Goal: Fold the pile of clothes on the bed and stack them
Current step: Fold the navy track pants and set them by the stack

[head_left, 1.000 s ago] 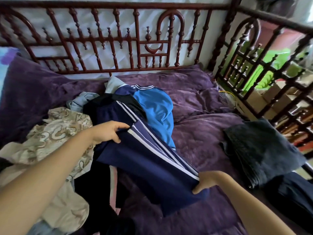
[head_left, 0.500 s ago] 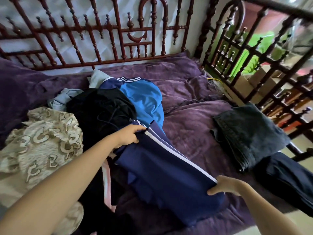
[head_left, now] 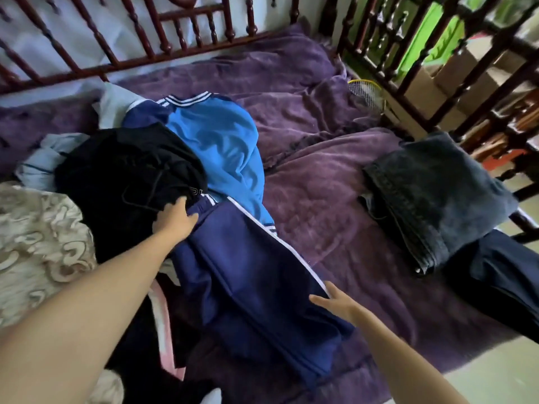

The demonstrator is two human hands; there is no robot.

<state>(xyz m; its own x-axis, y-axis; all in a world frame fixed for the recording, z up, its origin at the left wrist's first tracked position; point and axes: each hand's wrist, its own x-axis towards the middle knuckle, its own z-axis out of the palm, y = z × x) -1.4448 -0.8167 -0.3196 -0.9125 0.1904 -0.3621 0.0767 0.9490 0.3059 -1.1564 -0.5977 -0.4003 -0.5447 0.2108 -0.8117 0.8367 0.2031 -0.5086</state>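
Navy track pants [head_left: 248, 275] with white side stripes lie across the purple blanket [head_left: 335, 205] in the middle of the bed. My left hand [head_left: 175, 220] grips their upper end beside a black garment [head_left: 128, 182]. My right hand [head_left: 335, 301] rests with straight fingers on the pants' striped edge lower down. Behind the pants lies a bright blue jersey [head_left: 221, 141] with a striped collar. A beige patterned cloth [head_left: 38, 249] sits at the left of the pile. Folded dark grey jeans [head_left: 437, 196] lie at the right, partly over a dark navy garment [head_left: 501, 275].
A carved red-brown wooden rail [head_left: 186, 45] runs along the back and right side of the bed. Cardboard boxes [head_left: 446, 80] and green cloth show behind the right rail. A pale blue garment [head_left: 43, 161] and a pink strip [head_left: 166, 330] poke out of the pile.
The navy pants have come down from mid-air onto the blanket. My right hand has loosened its pinch and now lies flat on the edge. The view has tilted down and right.
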